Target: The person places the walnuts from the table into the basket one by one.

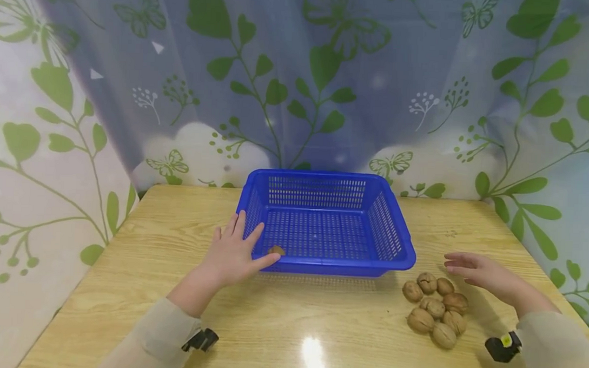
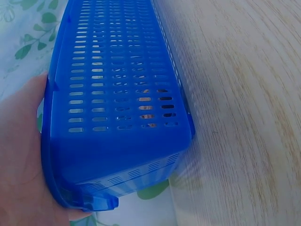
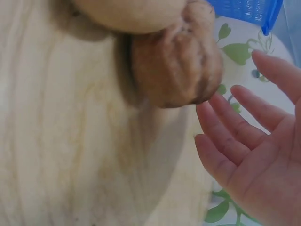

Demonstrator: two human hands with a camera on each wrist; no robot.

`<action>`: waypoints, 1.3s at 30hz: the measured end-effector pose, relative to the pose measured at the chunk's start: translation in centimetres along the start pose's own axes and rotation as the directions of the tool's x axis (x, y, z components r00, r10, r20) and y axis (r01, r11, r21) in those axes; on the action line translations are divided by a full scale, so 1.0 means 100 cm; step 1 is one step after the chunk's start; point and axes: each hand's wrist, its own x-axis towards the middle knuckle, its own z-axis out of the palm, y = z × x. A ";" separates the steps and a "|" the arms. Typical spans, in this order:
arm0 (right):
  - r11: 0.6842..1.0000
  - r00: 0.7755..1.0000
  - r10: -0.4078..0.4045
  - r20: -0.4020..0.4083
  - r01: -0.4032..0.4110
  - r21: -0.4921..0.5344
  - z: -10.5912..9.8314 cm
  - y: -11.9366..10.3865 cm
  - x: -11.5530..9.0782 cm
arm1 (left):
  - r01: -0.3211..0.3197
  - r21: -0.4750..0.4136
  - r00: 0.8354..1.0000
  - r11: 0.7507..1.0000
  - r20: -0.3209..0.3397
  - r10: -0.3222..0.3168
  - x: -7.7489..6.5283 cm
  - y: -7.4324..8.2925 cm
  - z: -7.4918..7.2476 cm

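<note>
A blue slotted plastic basket [image 1: 321,261] sits on the table. At its front left corner is my left hand [image 1: 230,260], with fingers spread and the thumb along the front rim. Inside that corner lies one walnut [image 1: 276,251], partly hidden by the front wall; a brown shape shows through the slots in the left wrist view. My right hand [image 1: 481,274] hovers beside a cluster of walnuts [image 1: 433,308] right of the basket, fingers loosely extended and nothing held. In the right wrist view, its fingertips [image 3: 204,143] are close to a walnut [image 3: 176,66].
The light wooden table [image 1: 270,324] carries the basket and walnuts. A patterned cloth [image 1: 297,97] with leaves and butterflies hangs behind the table and along both sides. Each sleeve has a small black device [image 1: 503,345] at the wrist.
</note>
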 end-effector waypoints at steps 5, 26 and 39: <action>1.000 1.000 -0.007 0.030 0.006 0.022 0.003 0.005 -0.002 | 0.000 -0.009 1.000 1.000 0.000 0.000 -0.001 0.000 0.001; 0.977 0.999 0.009 -0.037 -0.016 -0.211 0.022 0.002 0.000 | 0.005 -0.016 1.000 1.000 0.011 -0.005 0.000 0.001 0.000; 0.976 0.983 -0.004 -0.184 -0.036 -0.215 0.019 -0.006 -0.004 | 0.006 -0.012 1.000 1.000 0.015 -0.006 0.001 0.000 0.001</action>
